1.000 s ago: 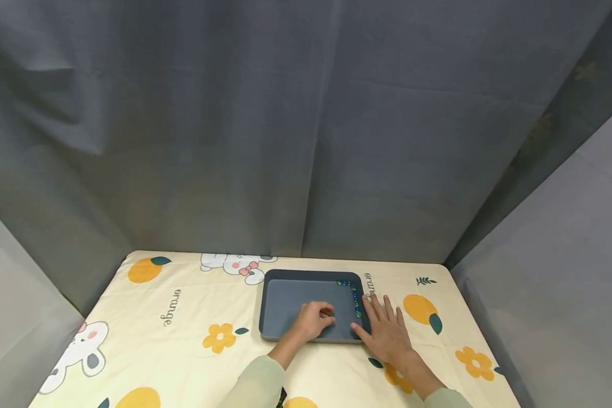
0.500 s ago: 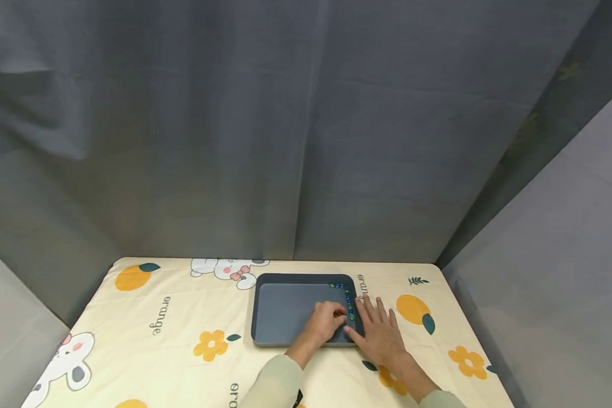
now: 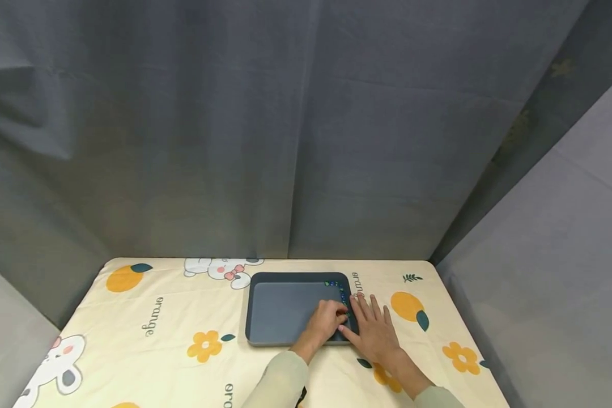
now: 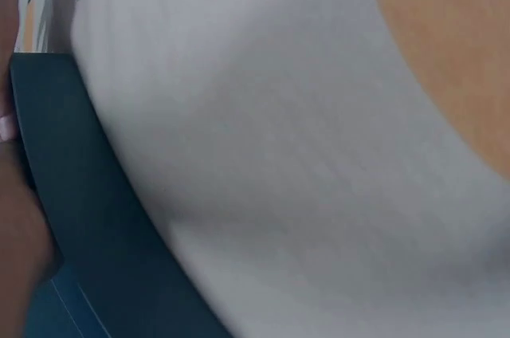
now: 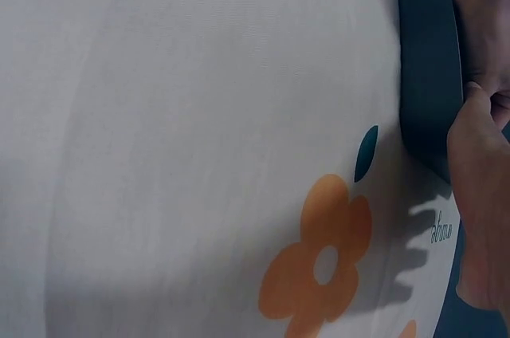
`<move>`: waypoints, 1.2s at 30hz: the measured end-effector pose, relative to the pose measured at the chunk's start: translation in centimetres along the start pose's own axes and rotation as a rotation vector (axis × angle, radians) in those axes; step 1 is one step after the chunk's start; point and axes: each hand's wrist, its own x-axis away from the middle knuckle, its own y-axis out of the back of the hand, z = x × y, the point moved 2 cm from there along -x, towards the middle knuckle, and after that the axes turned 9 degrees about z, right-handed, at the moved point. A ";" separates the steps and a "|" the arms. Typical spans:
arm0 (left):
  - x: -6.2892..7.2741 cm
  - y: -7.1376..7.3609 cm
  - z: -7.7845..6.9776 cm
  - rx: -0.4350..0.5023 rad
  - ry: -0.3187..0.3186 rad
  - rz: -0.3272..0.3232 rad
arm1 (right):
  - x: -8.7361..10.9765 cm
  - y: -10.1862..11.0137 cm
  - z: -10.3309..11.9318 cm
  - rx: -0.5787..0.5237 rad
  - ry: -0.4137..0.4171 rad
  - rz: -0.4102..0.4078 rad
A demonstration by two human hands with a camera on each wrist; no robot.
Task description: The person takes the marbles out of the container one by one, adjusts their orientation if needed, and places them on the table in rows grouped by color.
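Observation:
A dark grey rectangular tray (image 3: 285, 311) lies on the patterned cloth. Small shiny blue and green pieces, like marbles or beads, form a line (image 3: 342, 292) along its right side, bending along the far edge. My left hand (image 3: 324, 322) is over the tray's right part, fingers curled and thumb close to the fingertips, beside the near end of the line. Anything between those fingertips is hidden. With fingers spread, my right hand (image 3: 373, 335) rests at the tray's right rim, its thumb reaching over toward the left fingertips. In the right wrist view the tray wall (image 5: 430, 59) shows beside the hands.
The cream cloth (image 3: 183, 385) carries printed oranges, flowers and rabbits. A grey curtain (image 3: 234, 141) hangs behind the table, and pale panels (image 3: 551, 272) stand at both sides.
My left hand has moved right across the tray to the line of small pieces. The right hand has stayed at the right rim. The whole head view has shifted slightly.

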 end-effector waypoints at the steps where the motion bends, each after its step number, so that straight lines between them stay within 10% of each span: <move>1: 0.0 0.0 0.0 -0.014 -0.003 -0.001 | 0.0 0.0 0.0 0.007 -0.002 0.005; 23: -0.7 -0.3 0.1 -0.090 -0.012 0.031 | 0.0 0.1 0.1 0.027 -0.007 -0.005; 36: 1.3 1.4 0.3 0.171 -0.113 -0.080 | 0.0 0.3 0.2 0.036 -0.020 0.033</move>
